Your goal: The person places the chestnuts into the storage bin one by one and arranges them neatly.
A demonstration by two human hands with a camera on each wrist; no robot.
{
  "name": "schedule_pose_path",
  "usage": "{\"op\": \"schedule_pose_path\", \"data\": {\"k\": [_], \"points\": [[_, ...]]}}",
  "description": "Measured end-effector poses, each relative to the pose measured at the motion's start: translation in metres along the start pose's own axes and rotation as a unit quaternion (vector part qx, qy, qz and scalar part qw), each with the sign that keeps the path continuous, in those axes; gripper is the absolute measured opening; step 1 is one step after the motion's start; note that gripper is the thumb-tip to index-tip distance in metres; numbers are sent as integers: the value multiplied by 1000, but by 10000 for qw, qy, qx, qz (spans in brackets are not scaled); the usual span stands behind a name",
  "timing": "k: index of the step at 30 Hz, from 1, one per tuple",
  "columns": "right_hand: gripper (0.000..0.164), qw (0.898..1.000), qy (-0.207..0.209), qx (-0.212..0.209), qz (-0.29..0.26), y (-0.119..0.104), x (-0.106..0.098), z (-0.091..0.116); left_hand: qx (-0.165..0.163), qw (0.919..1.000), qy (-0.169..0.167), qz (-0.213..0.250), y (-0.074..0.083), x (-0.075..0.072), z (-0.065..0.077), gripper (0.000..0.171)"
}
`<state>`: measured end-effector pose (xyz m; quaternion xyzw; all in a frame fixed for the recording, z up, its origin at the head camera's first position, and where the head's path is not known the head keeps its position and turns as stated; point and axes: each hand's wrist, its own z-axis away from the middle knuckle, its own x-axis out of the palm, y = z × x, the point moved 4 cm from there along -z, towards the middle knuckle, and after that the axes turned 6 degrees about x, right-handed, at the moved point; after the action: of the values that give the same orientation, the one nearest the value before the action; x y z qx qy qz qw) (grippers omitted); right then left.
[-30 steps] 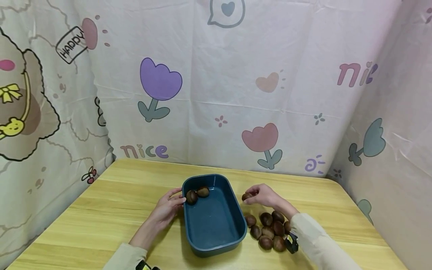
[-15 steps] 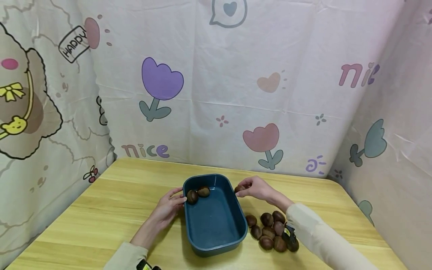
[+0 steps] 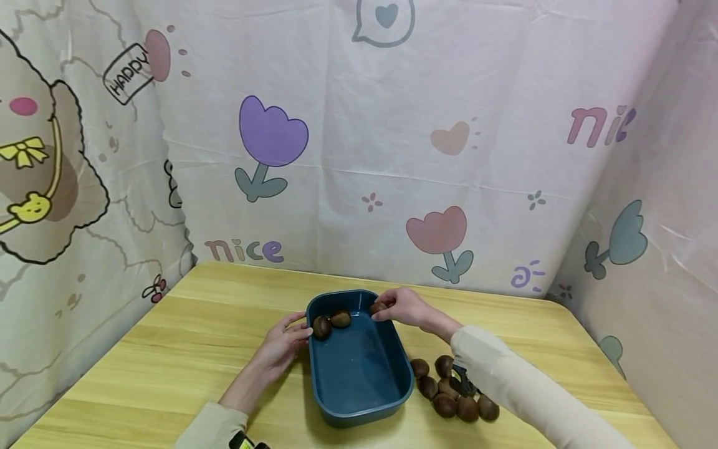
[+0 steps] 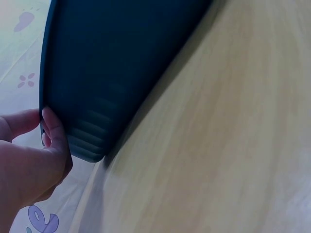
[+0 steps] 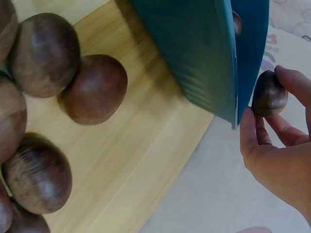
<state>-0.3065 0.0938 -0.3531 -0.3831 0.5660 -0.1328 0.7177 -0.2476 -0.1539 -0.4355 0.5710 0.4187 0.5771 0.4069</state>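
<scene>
Right hand's grip (image 3: 408, 307) pinches a chestnut (image 5: 269, 95) at the box (image 3: 364, 416)'s far-right corner, left hand (image 3: 277, 349) grasps its left rim; chestnut looks light, hard, slick, likely best held round its middle.

The tub (image 3: 359, 374) looks smooth, semi-gloss plastic; chestnuts (image 5: 99, 90), glossy-shelled; table (image 3: 196, 349), smooth wood grain; far curtain (image 3: 364, 112), creased matt cloth.

Tub (image 4: 107, 63) close in wrist views

A pale cloth (image 3: 359, 125) hangs behind the wooden table (image 3: 224, 312). The cloth has a purple flower (image 3: 273, 138), a pink flower (image 3: 439, 232) and a small peach heart (image 3: 451, 138).
</scene>
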Motion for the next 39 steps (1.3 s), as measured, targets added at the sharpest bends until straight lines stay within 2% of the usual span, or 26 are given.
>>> {"op": "schedule_pose_path", "data": {"k": [15, 21, 31, 39], "points": [[29, 9992, -52, -383, 101, -17, 27, -21, 32, 10000, 10, 86, 0, 0, 2, 52], [33, 9987, 73, -407, 291, -21, 36, -26, 16, 10000, -6, 69, 0, 0, 2, 53], [27, 9967, 473, -339, 567, -20, 42, -35, 30, 9999, 32, 103, 1, 0, 1, 51], [23, 9878, 530, -908, 1146, -20, 44, -37, -7, 9999, -7, 120, 1, -1, 1, 51]]}}
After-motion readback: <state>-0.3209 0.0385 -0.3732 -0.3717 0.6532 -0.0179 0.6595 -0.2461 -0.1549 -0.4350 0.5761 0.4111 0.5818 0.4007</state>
